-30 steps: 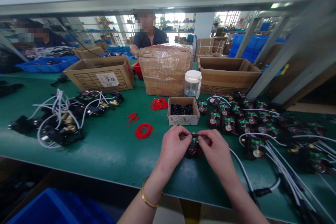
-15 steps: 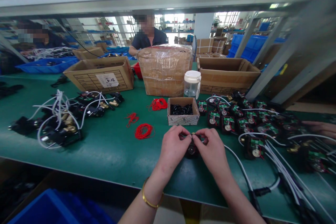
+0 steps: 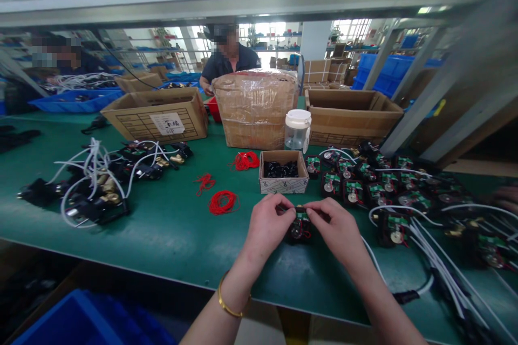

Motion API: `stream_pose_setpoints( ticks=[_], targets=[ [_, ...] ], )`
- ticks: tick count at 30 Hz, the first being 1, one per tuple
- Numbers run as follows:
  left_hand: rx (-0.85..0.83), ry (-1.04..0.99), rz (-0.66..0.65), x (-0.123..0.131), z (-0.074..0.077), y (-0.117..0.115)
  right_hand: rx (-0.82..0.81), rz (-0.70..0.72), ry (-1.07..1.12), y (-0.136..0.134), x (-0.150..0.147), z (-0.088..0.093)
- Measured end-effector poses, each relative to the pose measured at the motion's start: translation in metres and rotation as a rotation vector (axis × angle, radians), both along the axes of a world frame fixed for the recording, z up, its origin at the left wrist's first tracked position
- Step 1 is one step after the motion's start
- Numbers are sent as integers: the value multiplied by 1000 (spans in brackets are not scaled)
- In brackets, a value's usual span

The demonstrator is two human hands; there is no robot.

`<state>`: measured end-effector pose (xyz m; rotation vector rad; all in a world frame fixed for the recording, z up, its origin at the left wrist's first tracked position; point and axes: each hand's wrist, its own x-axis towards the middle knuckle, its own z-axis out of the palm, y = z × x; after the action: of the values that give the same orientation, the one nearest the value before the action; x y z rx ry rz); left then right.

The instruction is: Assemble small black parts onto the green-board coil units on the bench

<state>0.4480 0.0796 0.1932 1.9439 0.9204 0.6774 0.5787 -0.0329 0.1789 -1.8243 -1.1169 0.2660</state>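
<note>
Left hand: the left hand, with a gold bangle at its wrist, has its fingers curled and its thumb and forefinger pinching the left top edge of a small black module with a green circuit board.
Right hand: the right hand mirrors it, with its fingertips pressed onto the module's right top edge.
Module: it is held between both hands near the front edge of the green table. It seems to rest on the surface, though the fingers hide its base.
Just behind: a small open cardboard box of black parts.
Left of the box: loose coils of thin red wire.
Right side: rows of similar black modules with green boards, trailing white cables.
Far left: a heap of black and brass parts with white cables.
Further back: a clear plastic jar with a white lid beside a taped brown cardboard parcel.
</note>
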Motion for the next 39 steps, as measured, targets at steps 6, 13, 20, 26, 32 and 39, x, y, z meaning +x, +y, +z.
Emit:
stream_pose_setpoints(
  ticks=[6, 13, 20, 26, 32, 39],
  targets=[
    [-19, -70, -25, -3, -8, 2, 18, 68, -62, -5, 3, -4],
    [-5, -165, -20, -6, -21, 0, 24, 85, -68, -8, 2, -6],
    [-72, -145, -43, -7, -20, 3, 1, 12, -75, -3, -4, -7],
    [-167, -119, -149, -18, -15, 13, -15, -5, -87, 3, -6, -7],
    [-184, -123, -204, -21, -15, 14, -27, -16, -103, 3, -6, -7],
    [-43, -90, -141, -17, -9, 9, -3, -16, -123, 4, -6, -10]
  ],
)
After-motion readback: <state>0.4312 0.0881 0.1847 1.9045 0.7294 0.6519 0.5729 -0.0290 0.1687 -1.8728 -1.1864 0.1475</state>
